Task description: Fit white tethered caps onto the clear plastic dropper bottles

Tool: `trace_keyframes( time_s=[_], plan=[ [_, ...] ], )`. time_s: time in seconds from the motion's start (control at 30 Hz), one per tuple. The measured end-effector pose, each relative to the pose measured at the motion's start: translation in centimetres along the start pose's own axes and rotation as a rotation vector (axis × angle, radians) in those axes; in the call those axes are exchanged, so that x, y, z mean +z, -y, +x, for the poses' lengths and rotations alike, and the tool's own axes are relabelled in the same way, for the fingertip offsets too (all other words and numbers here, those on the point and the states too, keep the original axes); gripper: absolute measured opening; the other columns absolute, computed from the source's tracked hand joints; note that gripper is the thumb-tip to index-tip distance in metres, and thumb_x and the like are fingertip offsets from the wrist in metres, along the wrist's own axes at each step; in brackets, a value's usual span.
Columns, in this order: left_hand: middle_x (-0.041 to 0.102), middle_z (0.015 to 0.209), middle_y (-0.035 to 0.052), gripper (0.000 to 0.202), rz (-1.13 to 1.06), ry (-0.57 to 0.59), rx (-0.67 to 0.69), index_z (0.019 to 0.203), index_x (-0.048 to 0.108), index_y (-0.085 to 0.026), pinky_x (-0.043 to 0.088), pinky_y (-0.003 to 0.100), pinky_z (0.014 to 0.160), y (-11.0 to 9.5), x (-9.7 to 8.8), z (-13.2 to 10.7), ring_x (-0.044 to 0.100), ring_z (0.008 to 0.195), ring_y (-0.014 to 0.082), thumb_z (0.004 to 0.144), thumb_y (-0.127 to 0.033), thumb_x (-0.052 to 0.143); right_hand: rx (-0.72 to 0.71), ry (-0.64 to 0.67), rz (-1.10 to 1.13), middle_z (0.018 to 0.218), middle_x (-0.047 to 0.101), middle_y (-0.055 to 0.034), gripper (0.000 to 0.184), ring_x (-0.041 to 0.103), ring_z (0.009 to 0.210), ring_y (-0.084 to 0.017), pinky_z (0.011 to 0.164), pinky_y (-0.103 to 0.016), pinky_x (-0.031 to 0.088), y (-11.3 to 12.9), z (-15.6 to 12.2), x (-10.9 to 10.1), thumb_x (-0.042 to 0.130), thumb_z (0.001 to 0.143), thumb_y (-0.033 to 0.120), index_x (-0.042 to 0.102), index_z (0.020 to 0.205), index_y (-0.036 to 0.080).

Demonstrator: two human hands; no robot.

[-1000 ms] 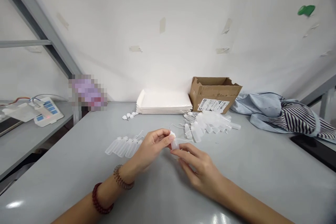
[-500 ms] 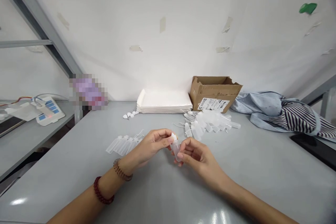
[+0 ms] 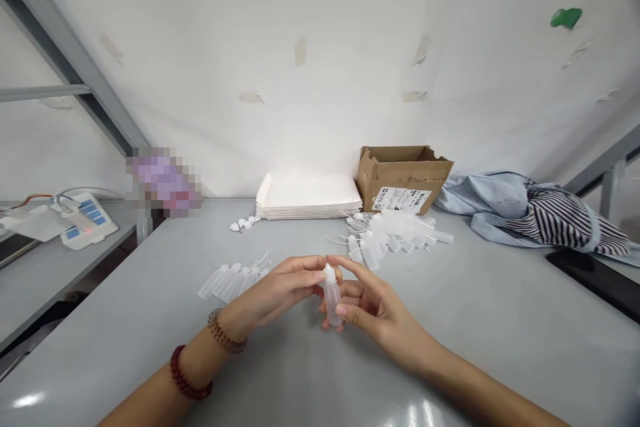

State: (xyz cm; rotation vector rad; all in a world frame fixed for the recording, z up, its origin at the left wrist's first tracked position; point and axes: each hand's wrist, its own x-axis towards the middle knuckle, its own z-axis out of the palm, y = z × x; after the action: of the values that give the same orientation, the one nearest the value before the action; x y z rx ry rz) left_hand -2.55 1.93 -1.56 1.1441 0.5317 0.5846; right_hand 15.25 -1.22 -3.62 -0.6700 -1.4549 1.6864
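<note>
A small translucent dropper bottle (image 3: 332,303) with a white nozzle top stands nearly upright between my two hands, above the grey table. My left hand (image 3: 290,283) pinches it near the top with thumb and fingers. My right hand (image 3: 367,303) grips its lower body, thumb in front and fingers behind; the right index finger reaches up to the nozzle's tip. Left of my hands, a row of similar bottles (image 3: 229,281) lies flat, partly hidden by my left hand. Beyond my right hand is a heap of bottles (image 3: 395,230), some with thin white strips.
A stack of white padded envelopes (image 3: 310,197) lies against the wall beside an open cardboard box (image 3: 405,177). Several small white caps (image 3: 243,223) sit left of the envelopes. Blue and striped cloth (image 3: 545,210) and a black phone (image 3: 595,283) lie at right.
The dropper bottle has come slightly lower and turned more upright. My right index finger has stretched up to the nozzle tip. The view has shifted a little.
</note>
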Motion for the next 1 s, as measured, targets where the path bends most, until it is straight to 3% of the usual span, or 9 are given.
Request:
trace_keyframes(
  time_s=[0.27,0.43,0.67,0.8,0.9,1.0],
  plan=[
    [0.063,0.061,0.0022,0.025,0.089,-0.181,0.076,0.082,0.063,-0.014,0.044,0.028,0.056,1.0,0.0,0.3,0.057,0.055,0.0150,0.085,-0.038,0.056,-0.070,-0.018,-0.130,0.078,0.060,0.0004,0.042,0.062,0.076,-0.015,0.072,-0.036,0.049,-0.5,-0.1,-0.1,0.053,0.088,0.024,0.044,0.129,0.027],
    [0.061,0.065,-0.0007,0.015,0.066,-0.292,0.072,0.077,0.063,-0.015,0.044,0.025,0.063,1.3,-0.8,0.3,0.056,0.062,0.0119,0.077,-0.029,0.068,-0.075,-0.033,-0.201,0.078,0.060,0.0002,0.040,0.060,0.074,-0.015,0.070,-0.034,0.047,-0.7,-0.2,-0.2,0.054,0.088,0.026,0.043,0.127,0.026],
    [0.066,0.083,0.0040,0.017,0.212,-0.168,0.085,0.087,0.071,-0.016,0.042,0.030,0.082,0.0,-1.2,-0.4,0.058,0.081,0.0175,0.081,-0.029,0.062,0.023,-0.025,-0.024,0.076,0.061,0.0007,0.044,0.062,0.076,-0.016,0.072,-0.035,0.047,-0.2,-0.2,0.1,0.058,0.086,0.034,0.032,0.121,0.026],
    [0.068,0.081,0.0062,0.026,0.219,-0.079,0.074,0.096,0.070,-0.016,0.043,0.037,0.085,-0.2,-1.2,-0.6,0.061,0.081,0.0214,0.081,-0.035,0.061,0.022,-0.011,-0.033,0.076,0.058,0.0013,0.042,0.061,0.075,-0.015,0.077,-0.038,0.047,-0.2,-0.4,0.2,0.058,0.086,0.034,0.033,0.119,0.025],
    [0.068,0.087,0.0079,0.030,0.191,-0.116,0.068,0.096,0.070,-0.016,0.045,0.037,0.083,0.0,-1.1,-0.5,0.061,0.085,0.0232,0.078,-0.039,0.064,-0.016,-0.036,-0.145,0.080,0.058,0.0000,0.037,0.060,0.076,-0.015,0.076,-0.038,0.047,-0.4,-0.5,0.1,0.054,0.088,0.031,0.034,0.119,0.025],
    [0.067,0.094,0.0068,0.028,0.162,-0.235,0.089,0.090,0.069,-0.017,0.044,0.034,0.083,0.3,-1.1,-0.2,0.059,0.090,0.0218,0.073,-0.040,0.069,-0.088,-0.072,-0.324,0.082,0.059,-0.0008,0.034,0.058,0.076,-0.015,0.074,-0.035,0.047,-0.5,-0.5,0.0,0.050,0.089,0.024,0.035,0.119,0.025]
  ],
)
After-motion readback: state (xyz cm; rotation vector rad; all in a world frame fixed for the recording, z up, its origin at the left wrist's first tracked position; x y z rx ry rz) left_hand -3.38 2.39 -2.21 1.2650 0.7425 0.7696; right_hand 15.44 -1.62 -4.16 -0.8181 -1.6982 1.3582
